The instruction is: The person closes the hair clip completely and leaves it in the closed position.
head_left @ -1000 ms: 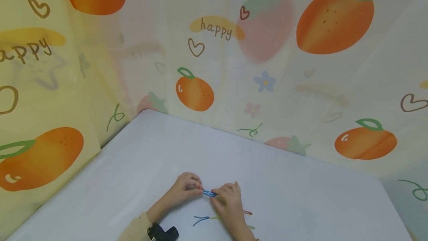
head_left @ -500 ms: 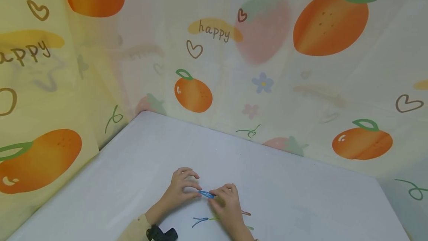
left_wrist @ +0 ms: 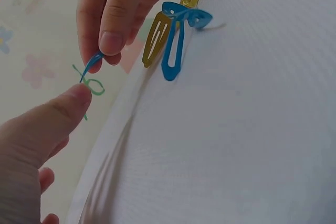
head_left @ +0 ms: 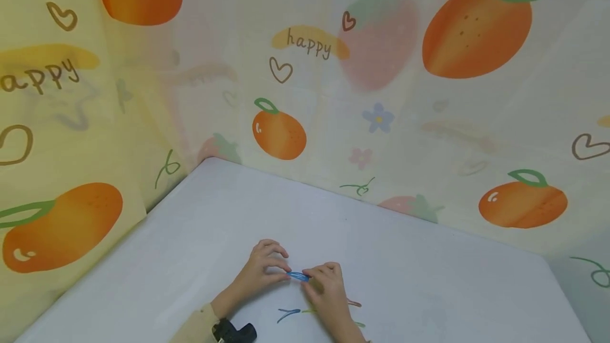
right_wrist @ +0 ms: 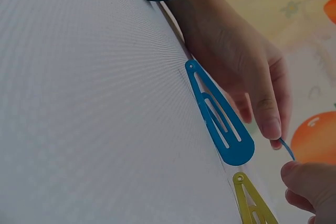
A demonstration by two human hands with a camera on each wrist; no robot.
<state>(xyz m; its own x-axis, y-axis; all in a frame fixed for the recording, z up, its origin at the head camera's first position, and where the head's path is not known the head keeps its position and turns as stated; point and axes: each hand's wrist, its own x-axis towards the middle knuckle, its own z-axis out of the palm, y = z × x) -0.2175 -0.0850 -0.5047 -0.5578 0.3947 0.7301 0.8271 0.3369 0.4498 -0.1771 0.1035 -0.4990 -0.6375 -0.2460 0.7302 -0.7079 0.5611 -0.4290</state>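
Note:
In the head view a blue snap hair clip (head_left: 298, 276) is held above the white table between both hands. My left hand (head_left: 259, 269) pinches its left end with thumb and forefinger, the other fingers raised in a loose curve. The right end is pinched by the thumb and fingers of my right hand (head_left: 329, 290). Seen edge-on in the left wrist view, the held clip (left_wrist: 91, 66) looks like a thin, curved strip. Below the hands lies another blue hair clip (head_left: 288, 312) with its arms spread apart, beside a yellow hair clip (head_left: 308, 311) partly hidden by my right hand.
A reddish hair clip (head_left: 354, 303) and a green one (head_left: 359, 325) show past my right wrist. A black wrist device (head_left: 233, 331) sits on the left sleeve. Fruit-printed curtains (head_left: 381, 152) border the white table (head_left: 429, 279) at the back and left.
My left hand's upper fingers have lifted and spread away from the thumb compared with one second ago. Both hands keep their pinch on the blue hair clip, which has barely moved.

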